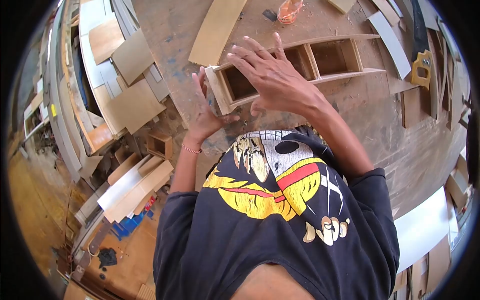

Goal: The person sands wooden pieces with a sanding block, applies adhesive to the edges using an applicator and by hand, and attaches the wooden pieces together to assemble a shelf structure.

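Observation:
A narrow wooden frame with several box-like compartments lies on the workbench in front of me, its end board toward the left. Over the frame's left part spreads my right hand, fingers stretched out and thumb apart; whether it presses on the wood I cannot tell. My left hand is beside the end board, open, with fingers pointing up and thumb reaching right. Neither hand visibly holds anything. The right hand hides part of the frame's middle.
A long plywood strip and an orange-smeared cup lie beyond the frame. A handsaw rests at the right among board offcuts. Panels are stacked at left, and a white sheet lies lower right.

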`<state>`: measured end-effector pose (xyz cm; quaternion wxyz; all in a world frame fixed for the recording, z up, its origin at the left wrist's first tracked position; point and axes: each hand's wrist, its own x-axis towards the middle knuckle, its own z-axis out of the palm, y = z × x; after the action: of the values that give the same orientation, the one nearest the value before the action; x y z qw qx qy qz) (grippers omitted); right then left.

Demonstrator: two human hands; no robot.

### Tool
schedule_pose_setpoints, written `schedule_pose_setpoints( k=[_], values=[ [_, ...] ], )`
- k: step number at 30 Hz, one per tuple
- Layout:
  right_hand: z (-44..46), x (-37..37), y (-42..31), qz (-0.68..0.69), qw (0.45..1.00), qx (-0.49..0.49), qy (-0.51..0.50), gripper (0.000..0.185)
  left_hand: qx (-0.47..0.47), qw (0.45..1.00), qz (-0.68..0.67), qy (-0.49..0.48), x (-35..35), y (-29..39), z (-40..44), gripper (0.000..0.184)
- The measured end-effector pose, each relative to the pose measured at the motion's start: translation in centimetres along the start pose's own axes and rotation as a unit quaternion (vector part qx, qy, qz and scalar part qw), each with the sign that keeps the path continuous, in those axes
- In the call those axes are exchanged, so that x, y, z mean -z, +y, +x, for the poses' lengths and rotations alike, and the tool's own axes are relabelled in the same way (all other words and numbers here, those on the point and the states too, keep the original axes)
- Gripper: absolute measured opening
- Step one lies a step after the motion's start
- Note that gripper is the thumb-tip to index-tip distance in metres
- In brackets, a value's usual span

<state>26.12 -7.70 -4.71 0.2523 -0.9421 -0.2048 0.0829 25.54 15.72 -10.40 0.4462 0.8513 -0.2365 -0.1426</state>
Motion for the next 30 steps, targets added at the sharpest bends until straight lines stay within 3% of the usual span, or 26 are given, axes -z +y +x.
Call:
schedule_pose_setpoints(
  k=[6, 8, 12, 14, 17, 20, 24, 30],
  values=[
    [0.8, -1.3, -0.1, -0.041, 0.997, 0.043, 0.051, 0.101, -0.055, 0.997, 0.046, -0.021, 0.1, -1.5, 0.4, 0.144],
    [0.8, -1.0, -0.5, -0.049, 0.999, 0.011, -0.006, 0.108, -0.082, 0.995, 0.053, -0.022, 0.0, -1.6, 0.8, 0.141],
    [0.7, -1.3, -0.7, -0.048, 0.999, 0.005, -0.013, 0.107, -0.113, 0.992, 0.062, -0.017, 0.0, -1.9, 1.2, 0.140],
    [0.6, -1.8, -0.3, -0.029, 0.997, 0.044, 0.061, 0.089, -0.121, 0.991, 0.057, -0.017, -0.1, -2.0, 1.3, 0.139],
    [-0.4, -1.7, -0.4, 0.014, 0.994, 0.058, 0.091, 0.074, -0.134, 0.989, 0.058, -0.009, -0.2, -2.1, 1.4, 0.139],
    [-1.5, -1.7, -0.5, 0.011, 0.996, 0.062, 0.066, 0.062, -0.122, 0.990, 0.071, -0.006, -0.4, -2.7, 1.3, 0.140],
    [-1.7, -1.7, -0.8, 0.016, 0.995, 0.057, 0.075, 0.058, -0.122, 0.991, 0.051, 0.006, -0.7, -2.9, 1.6, 0.141],
    [-0.9, -1.7, -0.6, 0.030, 0.997, 0.046, 0.063, 0.066, -0.156, 0.985, 0.066, 0.026, -0.7, -2.8, 1.9, 0.140]
  ],
)
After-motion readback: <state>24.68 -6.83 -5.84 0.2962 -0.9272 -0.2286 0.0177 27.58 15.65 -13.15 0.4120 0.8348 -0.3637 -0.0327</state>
